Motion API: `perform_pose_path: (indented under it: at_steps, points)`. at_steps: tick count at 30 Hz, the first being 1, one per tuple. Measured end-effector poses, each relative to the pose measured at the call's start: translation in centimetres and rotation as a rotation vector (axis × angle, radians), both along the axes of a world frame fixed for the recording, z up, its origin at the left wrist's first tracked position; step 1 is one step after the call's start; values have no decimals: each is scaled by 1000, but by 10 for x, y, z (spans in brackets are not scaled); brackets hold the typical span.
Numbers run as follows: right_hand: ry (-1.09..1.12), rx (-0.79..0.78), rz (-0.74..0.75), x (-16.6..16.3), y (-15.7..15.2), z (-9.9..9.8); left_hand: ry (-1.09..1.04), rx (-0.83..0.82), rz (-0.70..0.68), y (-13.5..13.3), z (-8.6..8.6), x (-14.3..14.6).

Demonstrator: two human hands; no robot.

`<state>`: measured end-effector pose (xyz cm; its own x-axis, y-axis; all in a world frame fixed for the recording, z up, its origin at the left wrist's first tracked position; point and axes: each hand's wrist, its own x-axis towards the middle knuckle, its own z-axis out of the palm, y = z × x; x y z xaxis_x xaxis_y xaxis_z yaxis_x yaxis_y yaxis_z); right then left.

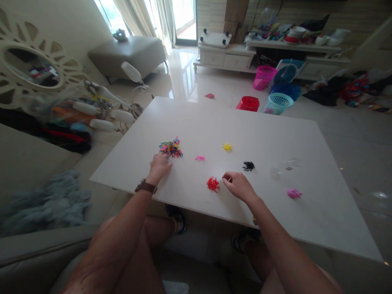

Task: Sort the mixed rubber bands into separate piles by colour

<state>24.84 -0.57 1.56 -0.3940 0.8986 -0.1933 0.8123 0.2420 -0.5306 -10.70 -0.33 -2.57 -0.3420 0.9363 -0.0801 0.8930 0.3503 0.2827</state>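
Rubber bands in mixed colors (170, 149) lie in a loose heap on the left part of a white desk (190, 118), where a person's left hand (160, 165) bends over the heap's near edge; whether its fingers grip a band cannot be told. The right hand (238, 185) is poised just beside a small pile of red bands (212, 184), thumb and forefinger drawn together, any band between them too small to make out. Sorted piles dot the desk: pink bands (200, 158) near the mixed heap, yellow bands (227, 147) farther back, and black bands (248, 166) beyond the right hand. To the right, a clear container (293, 163) lies behind a purple object (294, 193). A brown-strapped watch (146, 186) circles the left wrist.
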Motion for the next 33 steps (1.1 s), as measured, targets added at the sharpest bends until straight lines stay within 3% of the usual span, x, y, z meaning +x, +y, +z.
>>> perform_pose_path:
  at_steps: [8,14,33]
  points:
    - [-7,-1,18,-2,-4,0,-140,148,130,2,15,-1]
    - [-10,-6,27,-1,-5,1,-152,181,146,0,18,5]
    - [-9,-42,92,0,-8,3,-46,31,-8,3,-5,5]
